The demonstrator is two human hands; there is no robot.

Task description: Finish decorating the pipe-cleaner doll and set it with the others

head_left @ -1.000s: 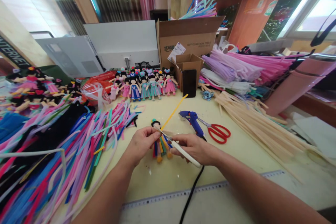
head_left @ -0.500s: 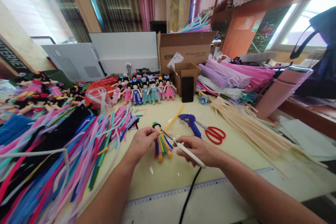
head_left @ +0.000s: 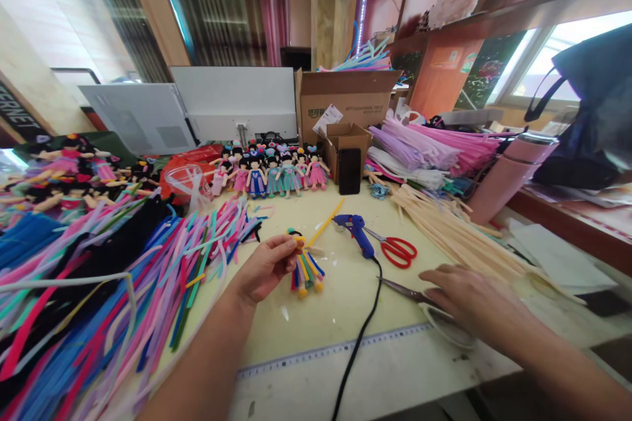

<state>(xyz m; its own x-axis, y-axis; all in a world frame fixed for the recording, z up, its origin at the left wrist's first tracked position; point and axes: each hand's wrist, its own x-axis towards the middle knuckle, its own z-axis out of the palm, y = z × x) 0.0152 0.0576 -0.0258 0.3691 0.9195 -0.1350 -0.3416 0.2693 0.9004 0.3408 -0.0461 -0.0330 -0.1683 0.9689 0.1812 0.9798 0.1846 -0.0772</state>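
Note:
My left hand [head_left: 269, 266] is closed, thumb and fingertips pinching a small pipe-cleaner doll [head_left: 309, 274] near its head. The doll has dark hair with a teal top, a skirt of multicoloured strips and yellow feet; my fingers cover part of its upper body. A small yellow bit shows at my thumb tip. My right hand [head_left: 474, 296], blurred, is at the white handles of a pair of scissors [head_left: 405, 289], low over the table, blades pointing left. Behind the doll lies a yellow pipe cleaner [head_left: 326, 223].
A blue glue gun [head_left: 356, 230] with a black cord [head_left: 363, 335] and red-handled scissors [head_left: 397, 251] lie mid-table. A ruler [head_left: 336, 350] runs along the front. Coloured pipe cleaners [head_left: 162, 270] cover the left, beige ones [head_left: 444, 230] the right. Finished dolls [head_left: 276, 171] and a phone [head_left: 349, 171] stand behind.
My right hand has carried the white-handled scissors from the doll to the right, down near the table. My left hand still pinches the doll, at almost the same spot.

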